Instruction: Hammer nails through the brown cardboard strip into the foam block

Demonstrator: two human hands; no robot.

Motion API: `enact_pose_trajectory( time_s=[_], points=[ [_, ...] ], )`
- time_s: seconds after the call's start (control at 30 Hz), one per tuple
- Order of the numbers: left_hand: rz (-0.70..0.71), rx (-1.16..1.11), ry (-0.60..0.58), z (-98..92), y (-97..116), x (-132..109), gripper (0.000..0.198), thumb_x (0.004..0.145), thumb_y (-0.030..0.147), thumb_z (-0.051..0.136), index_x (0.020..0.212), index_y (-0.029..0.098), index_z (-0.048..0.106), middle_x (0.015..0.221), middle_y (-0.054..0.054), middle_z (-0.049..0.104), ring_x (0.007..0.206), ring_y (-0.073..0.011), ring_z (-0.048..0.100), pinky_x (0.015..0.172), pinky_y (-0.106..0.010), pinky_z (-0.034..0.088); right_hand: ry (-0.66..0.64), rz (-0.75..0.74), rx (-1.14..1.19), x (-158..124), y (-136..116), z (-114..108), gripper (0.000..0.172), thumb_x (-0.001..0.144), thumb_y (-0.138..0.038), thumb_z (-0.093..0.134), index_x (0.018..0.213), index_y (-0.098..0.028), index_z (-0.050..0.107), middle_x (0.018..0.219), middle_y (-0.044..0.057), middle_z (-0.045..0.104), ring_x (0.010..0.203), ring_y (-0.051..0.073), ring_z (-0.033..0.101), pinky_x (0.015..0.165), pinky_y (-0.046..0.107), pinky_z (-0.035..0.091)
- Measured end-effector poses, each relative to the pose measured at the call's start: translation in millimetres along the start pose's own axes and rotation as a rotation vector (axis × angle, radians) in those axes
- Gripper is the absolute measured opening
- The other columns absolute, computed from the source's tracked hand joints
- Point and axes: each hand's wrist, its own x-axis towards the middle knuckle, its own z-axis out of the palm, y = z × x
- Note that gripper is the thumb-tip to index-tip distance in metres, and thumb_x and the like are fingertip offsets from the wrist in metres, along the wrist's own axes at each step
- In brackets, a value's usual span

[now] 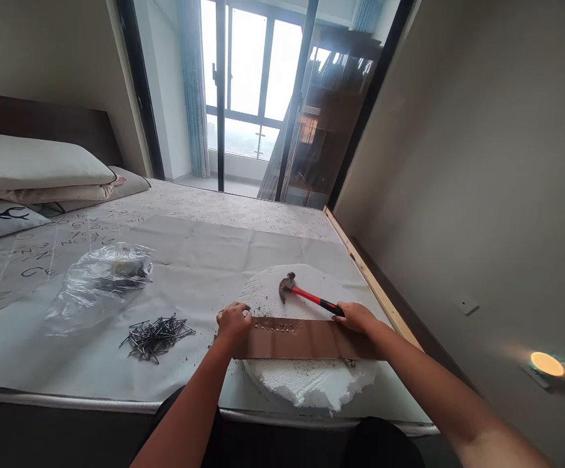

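Note:
A brown board lies across a round white foam slab, with a row of small nail heads or holes near its far left edge. My left hand is closed on the board's left end. My right hand is at the board's far right edge, closed around the black handle end of a hammer. The hammer's claw head rests on the foam, pointing away to the left. A pile of loose nails sits left of my left hand on the grey sheet.
A clear plastic bag with dark items lies behind the nails. Pillows are stacked at the far left of the bed. A wooden rail runs along the bed's right side, near the wall.

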Motion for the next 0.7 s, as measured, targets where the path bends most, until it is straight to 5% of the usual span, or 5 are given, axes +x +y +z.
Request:
enact_pose_trajectory(
  time_s=[0.17, 0.3, 0.43, 0.53, 0.7],
  points=[
    [0.010, -0.021, -0.005, 0.3, -1, 0, 0.029, 0.079, 0.024, 0.044, 0.097, 0.021, 0.067, 0.113, -0.007, 0.064, 0.107, -0.0216, 0.055, 0.093, -0.036, 0.035, 0.118, 0.028, -0.011, -8, -15, -6, 0.028, 0.084, -0.034, 0.053, 0.100, -0.013, 0.064, 0.108, 0.015, 0.063, 0.103, 0.026, 0.054, 0.082, 0.030, 0.034],
    [-0.004, -0.010, 0.001, -1.4, -3, -5, 0.029, 0.080, 0.024, 0.044, 0.098, 0.021, 0.067, 0.113, -0.007, 0.063, 0.106, -0.0215, 0.056, 0.092, -0.036, 0.036, 0.201, 0.019, 0.003, -14, -64, -11, 0.028, 0.088, -0.022, 0.041, 0.105, -0.013, 0.063, 0.106, 0.014, 0.063, 0.098, 0.023, 0.056, 0.082, 0.031, 0.036],
    [0.001, 0.034, -0.004, -3.9, -6, -11, 0.027, 0.078, 0.021, 0.046, 0.092, 0.022, 0.069, 0.106, -0.006, 0.065, 0.103, -0.0214, 0.057, 0.090, -0.036, 0.037, 0.177, -0.243, 0.012, -19, -134, -10, 0.023, 0.089, -0.020, 0.043, 0.094, -0.015, 0.065, 0.102, 0.010, 0.064, 0.086, 0.017, 0.059, 0.071, 0.025, 0.041],
    [0.008, 0.068, 0.013, -5.0, -10, -13, 0.027, 0.077, 0.021, 0.047, 0.090, 0.022, 0.070, 0.105, -0.007, 0.064, 0.102, -0.0217, 0.057, 0.086, -0.034, 0.040, 0.161, -0.471, -0.036, -13, -179, -8, 0.018, 0.087, -0.013, 0.048, 0.094, -0.012, 0.065, 0.104, 0.013, 0.063, 0.096, 0.021, 0.057, 0.076, 0.029, 0.043],
    [0.004, 0.036, 0.023, -2.3, -17, -12, 0.030, 0.076, 0.016, 0.047, 0.095, 0.021, 0.069, 0.113, -0.007, 0.061, 0.106, -0.0204, 0.055, 0.086, -0.031, 0.041, 0.079, -0.632, -0.138, 13, -210, -4, 0.017, 0.089, -0.026, 0.055, 0.097, -0.013, 0.062, 0.100, 0.005, 0.064, 0.089, 0.017, 0.060, 0.078, 0.037, 0.050]
  ],
)
